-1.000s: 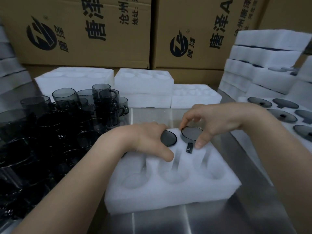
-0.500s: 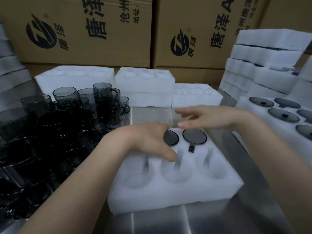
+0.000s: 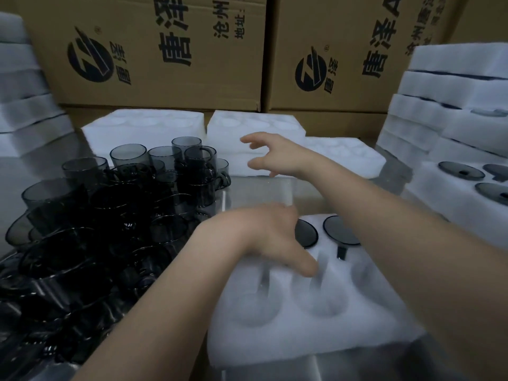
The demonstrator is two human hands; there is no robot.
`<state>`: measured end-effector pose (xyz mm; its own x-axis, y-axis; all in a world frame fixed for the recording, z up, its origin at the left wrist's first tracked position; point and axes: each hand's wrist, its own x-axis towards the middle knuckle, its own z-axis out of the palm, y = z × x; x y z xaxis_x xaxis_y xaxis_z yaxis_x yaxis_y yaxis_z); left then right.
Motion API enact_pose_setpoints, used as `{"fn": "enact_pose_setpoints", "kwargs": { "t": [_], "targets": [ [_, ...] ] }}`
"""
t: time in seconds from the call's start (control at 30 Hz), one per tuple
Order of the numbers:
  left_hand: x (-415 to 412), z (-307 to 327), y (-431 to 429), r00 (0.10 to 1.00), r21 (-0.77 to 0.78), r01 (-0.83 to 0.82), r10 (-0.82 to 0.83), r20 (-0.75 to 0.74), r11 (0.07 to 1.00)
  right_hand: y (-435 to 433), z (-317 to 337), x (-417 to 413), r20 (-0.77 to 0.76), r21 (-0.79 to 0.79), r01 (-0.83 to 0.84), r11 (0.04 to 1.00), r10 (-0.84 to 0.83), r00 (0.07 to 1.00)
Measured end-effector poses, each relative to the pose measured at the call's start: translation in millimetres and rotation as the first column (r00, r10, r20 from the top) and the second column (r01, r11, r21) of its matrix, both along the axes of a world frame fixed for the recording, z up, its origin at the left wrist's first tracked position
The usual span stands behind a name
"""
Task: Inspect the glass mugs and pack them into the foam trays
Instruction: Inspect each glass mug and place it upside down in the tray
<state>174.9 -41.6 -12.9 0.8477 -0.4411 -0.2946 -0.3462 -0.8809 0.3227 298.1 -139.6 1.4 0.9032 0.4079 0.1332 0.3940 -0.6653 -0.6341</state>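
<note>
1. Mugs of smoked glass, the loose mugs (image 3: 123, 215), crowd the left of the frame. Some stand upright and others lean or lie stacked on one another. Two packed mugs (image 3: 338, 232) sit upside down in the far pockets of the foam tray (image 3: 302, 334) at lower centre, with their round bases showing and one handle down in its slot.
2. The left hand (image 3: 264, 237) lies palm down on the far left part of that tray with its thumb stretched across the foam, pinching nothing. Its fingertips are hidden, so I cannot tell whether they cover a third mug.
3. The right hand (image 3: 275, 155) hangs at upper centre, fingers spread and loosely curved, empty, just right of the far end of the pile.
4. The glass is likely hard, slick and brittle, and light enough for one hand. A grip round the body or through the handle suits it, and an upright mug at the pile's right edge is the safest pick. The leaning mugs could slide or knock together if disturbed.
5. The foam looks soft and very light, so it would probably skid on the steel table (image 3: 255, 193) unless held down.
6. Open room is a narrow strip of table between pile and tray. Empty foam trays (image 3: 143, 127) edge the back, a filled tray (image 3: 428, 193) and tray stacks (image 3: 453, 86) close the right, and cardboard cartons (image 3: 165, 64) wall the top. The near pockets are empty.
</note>
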Motion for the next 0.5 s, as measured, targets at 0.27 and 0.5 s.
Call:
{"fn": "enact_pose_setpoints", "kwargs": {
  "t": [0.27, 0.5],
  "targets": [
    [-2, 2, 1, 1.0, -0.034, 0.027, -0.027, 0.007, 0.999, 70, -2, -4, 0.182, -0.249, -0.15, 0.957, 0.198, 0.963],
    [-4, 4, 1, 1.0, 0.005, 0.019, -0.019, -0.02, 1.0, 34, 9, -18, 0.219, -0.018, -0.04, 0.999, 0.043, 0.975]
  ]
}}
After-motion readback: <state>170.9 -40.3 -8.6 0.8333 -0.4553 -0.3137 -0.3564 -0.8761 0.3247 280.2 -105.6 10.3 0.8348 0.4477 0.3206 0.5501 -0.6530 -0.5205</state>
